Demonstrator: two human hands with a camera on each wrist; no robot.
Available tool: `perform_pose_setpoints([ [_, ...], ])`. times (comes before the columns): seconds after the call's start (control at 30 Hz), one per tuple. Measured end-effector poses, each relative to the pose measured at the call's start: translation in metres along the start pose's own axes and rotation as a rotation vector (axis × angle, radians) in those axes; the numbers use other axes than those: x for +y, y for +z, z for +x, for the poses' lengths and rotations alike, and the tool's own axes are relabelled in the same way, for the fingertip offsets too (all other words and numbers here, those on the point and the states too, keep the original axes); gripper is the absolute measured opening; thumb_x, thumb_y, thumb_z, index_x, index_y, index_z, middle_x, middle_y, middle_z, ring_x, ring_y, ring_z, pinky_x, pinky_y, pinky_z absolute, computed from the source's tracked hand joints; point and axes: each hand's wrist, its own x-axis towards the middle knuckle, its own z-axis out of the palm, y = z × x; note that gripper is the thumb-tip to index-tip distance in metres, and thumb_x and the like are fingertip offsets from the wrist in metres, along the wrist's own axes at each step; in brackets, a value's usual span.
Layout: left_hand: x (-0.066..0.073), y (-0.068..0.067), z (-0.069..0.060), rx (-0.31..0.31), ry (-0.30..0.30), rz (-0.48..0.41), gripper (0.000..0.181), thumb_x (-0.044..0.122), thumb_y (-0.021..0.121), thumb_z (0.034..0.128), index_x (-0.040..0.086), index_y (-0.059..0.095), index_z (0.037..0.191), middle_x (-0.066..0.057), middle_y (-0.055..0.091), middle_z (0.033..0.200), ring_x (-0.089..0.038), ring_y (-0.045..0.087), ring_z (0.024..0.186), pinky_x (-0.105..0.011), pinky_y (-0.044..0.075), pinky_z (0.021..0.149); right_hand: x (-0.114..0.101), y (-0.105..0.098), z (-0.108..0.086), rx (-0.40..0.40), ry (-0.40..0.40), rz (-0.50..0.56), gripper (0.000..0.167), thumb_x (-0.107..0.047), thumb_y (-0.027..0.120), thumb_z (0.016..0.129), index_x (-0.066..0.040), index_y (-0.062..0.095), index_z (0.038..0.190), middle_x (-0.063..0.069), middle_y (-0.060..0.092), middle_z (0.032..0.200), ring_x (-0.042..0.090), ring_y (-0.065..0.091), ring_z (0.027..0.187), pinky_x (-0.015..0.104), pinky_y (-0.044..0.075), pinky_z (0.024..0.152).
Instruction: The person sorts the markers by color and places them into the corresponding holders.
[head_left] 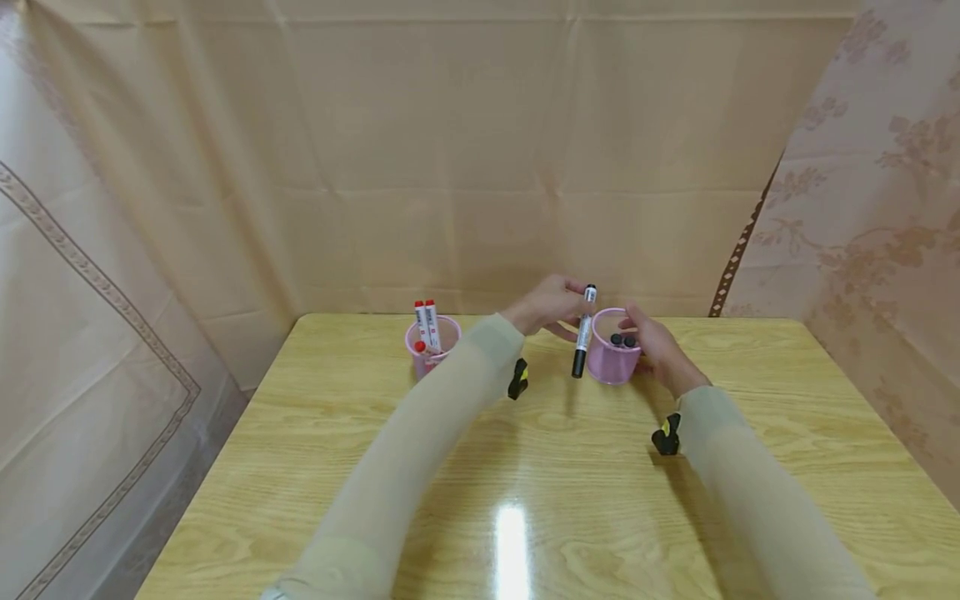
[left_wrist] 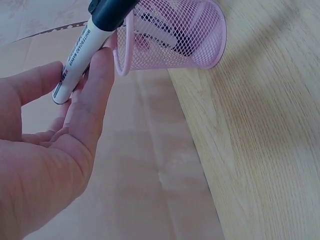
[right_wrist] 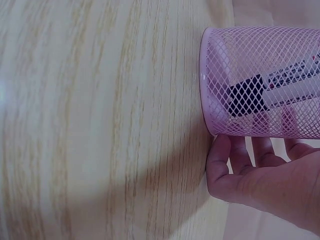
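My left hand pinches a white whiteboard marker between thumb and fingers, its larger black cap pointing down. In the left wrist view, the marker is tilted beside the rim of a pink mesh pen cup, outside it. The right hand holds the right side of that pen cup, fingers curved along its wall. Inside the cup are black-ended markers; through the mesh in the right wrist view, a marker with a black cap shows. The cup stands upright on the table.
Another pink pen cup stands to the left, near the table's back edge, with red-capped markers in it. Beige cloth hangs behind the wooden table, with patterned cloth at the right.
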Motion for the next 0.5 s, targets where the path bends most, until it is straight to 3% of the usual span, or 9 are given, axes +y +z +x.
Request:
perform_pose_setpoints([
  [0.13, 0.0012, 0.0021, 0.0002, 0.007, 0.01, -0.013, 0.041, 0.005, 0.067, 0.0957, -0.003, 0.054, 0.133, -0.014, 0.065, 0.103, -0.033, 0.068, 0.095, -0.04, 0.062, 0.07, -0.0001, -0.0009, -0.0019, -0.008, -0.006, 0.003, 0.086, -0.067, 0.021, 0.103, 0.002, 0.03, 0.154, 0.025, 0.026, 0.161, 0.041, 0.027, 0.144, 0.058, 0.032, 0.113],
  [0.5, 0.0026, 0.008, 0.002, 0.047, 0.039, -0.057, 0.046, 0.004, 0.069, 0.0946, -0.002, 0.049, 0.136, -0.013, 0.062, 0.102, -0.038, 0.066, 0.102, -0.039, 0.062, 0.07, -0.0009, -0.0006, -0.0028, -0.003, -0.002, -0.013, 0.085, -0.066, 0.019, 0.104, 0.001, 0.031, 0.154, 0.026, 0.026, 0.161, 0.041, 0.027, 0.146, 0.059, 0.031, 0.114],
])
